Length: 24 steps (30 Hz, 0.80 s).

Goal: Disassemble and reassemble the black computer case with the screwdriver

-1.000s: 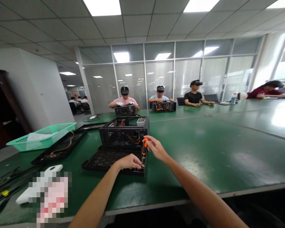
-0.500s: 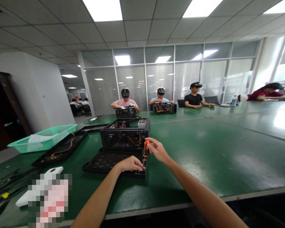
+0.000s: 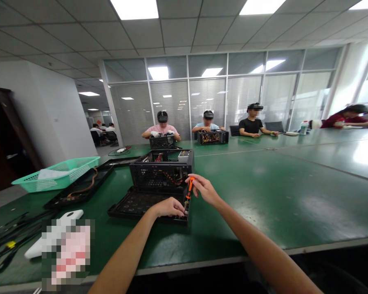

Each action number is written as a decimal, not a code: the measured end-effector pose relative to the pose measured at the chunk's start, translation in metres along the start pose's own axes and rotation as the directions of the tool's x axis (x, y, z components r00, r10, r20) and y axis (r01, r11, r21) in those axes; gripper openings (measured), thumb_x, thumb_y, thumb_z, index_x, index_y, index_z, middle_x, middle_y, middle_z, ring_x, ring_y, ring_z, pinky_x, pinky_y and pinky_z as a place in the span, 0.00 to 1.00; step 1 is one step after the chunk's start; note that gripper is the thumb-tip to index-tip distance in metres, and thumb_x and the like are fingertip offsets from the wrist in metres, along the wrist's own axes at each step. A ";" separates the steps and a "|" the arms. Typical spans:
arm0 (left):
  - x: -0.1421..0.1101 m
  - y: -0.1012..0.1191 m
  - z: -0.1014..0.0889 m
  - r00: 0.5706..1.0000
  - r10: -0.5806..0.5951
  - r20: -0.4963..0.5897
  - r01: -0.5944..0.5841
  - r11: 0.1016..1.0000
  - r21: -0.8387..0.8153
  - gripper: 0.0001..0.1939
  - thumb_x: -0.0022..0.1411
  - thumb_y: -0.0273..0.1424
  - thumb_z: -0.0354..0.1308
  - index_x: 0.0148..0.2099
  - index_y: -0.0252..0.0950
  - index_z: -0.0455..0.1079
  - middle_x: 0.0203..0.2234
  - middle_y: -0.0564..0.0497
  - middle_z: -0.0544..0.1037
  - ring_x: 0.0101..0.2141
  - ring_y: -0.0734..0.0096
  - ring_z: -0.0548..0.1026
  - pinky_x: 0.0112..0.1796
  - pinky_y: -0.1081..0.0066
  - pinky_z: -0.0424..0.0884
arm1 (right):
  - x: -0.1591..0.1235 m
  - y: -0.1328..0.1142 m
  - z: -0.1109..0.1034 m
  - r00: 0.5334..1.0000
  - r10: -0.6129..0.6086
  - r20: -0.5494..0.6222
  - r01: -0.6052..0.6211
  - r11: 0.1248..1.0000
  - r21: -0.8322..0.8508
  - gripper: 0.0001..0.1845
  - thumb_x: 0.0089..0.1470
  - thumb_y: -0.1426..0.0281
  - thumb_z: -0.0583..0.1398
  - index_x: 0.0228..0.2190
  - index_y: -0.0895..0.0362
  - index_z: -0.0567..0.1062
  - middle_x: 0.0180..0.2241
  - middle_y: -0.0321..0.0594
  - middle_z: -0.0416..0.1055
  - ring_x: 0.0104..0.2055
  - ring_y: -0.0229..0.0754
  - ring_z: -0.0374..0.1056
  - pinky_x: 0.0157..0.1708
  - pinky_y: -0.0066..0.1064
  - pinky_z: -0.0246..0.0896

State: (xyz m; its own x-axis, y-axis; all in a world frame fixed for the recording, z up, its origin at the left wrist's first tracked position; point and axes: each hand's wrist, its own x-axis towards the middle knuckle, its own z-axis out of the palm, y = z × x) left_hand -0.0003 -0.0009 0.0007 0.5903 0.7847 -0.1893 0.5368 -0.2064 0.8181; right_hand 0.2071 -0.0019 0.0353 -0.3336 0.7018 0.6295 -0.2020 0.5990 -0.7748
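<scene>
My right hand (image 3: 204, 190) grips the orange and black handle of a screwdriver (image 3: 190, 188), which points down at the right end of a black computer case panel (image 3: 135, 205). Over that same end is my left hand (image 3: 171, 207), its fingers curled and pinched near the screwdriver's tip; whatever they hold is too small to make out. The panel lies flat on the table in front of an open black computer case (image 3: 159, 175). Wires and a metal power supply show inside the case.
A green plastic basket (image 3: 57, 173) and another black panel (image 3: 76, 190) lie on the left of the green table (image 3: 263, 192). Black cables (image 3: 12, 241) and a white object (image 3: 75, 214) sit nearer. Across the table, people work on another computer case (image 3: 213, 137).
The screwdriver handle has turned and tilted slightly in my right hand. My left hand stays at the panel's end. The whole view has shifted a little.
</scene>
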 end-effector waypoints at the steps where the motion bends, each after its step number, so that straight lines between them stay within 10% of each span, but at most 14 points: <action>1: 0.000 0.000 0.000 1.000 -0.004 0.001 0.004 1.000 0.003 0.22 0.42 0.41 0.65 0.38 0.32 0.76 0.24 0.52 0.75 0.21 0.80 0.63 0.20 0.79 0.55 | 0.000 0.001 0.000 1.000 -0.001 0.006 0.001 1.000 0.002 0.19 0.56 0.60 0.52 0.47 0.55 0.66 0.40 0.42 0.70 0.16 0.26 0.57 0.15 0.23 0.54; 19: -0.004 0.005 0.002 1.000 -0.018 -0.012 0.018 1.000 0.012 0.23 0.42 0.42 0.64 0.39 0.32 0.76 0.25 0.50 0.76 0.21 0.79 0.64 0.20 0.78 0.53 | -0.002 0.002 0.003 0.999 0.018 -0.035 -0.022 0.991 -0.132 0.21 0.56 0.61 0.53 0.49 0.58 0.66 0.24 0.33 0.65 0.16 0.28 0.54 0.16 0.22 0.52; 24: -0.002 0.003 0.001 1.000 -0.014 0.001 0.014 1.000 0.009 0.24 0.41 0.42 0.65 0.39 0.32 0.76 0.25 0.50 0.76 0.20 0.80 0.62 0.20 0.78 0.54 | -0.001 -0.001 -0.001 0.992 -0.098 -0.073 0.081 0.974 -0.211 0.15 0.52 0.62 0.57 0.39 0.57 0.72 0.34 0.37 0.65 0.18 0.26 0.56 0.16 0.21 0.52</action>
State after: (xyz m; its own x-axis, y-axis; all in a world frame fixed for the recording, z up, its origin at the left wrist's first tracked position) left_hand 0.0005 -0.0035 0.0026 0.5835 0.7867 -0.2017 0.5507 -0.2007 0.8102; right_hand 0.2080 -0.0026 0.0353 -0.2436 0.6657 0.7053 -0.0292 0.7218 -0.6914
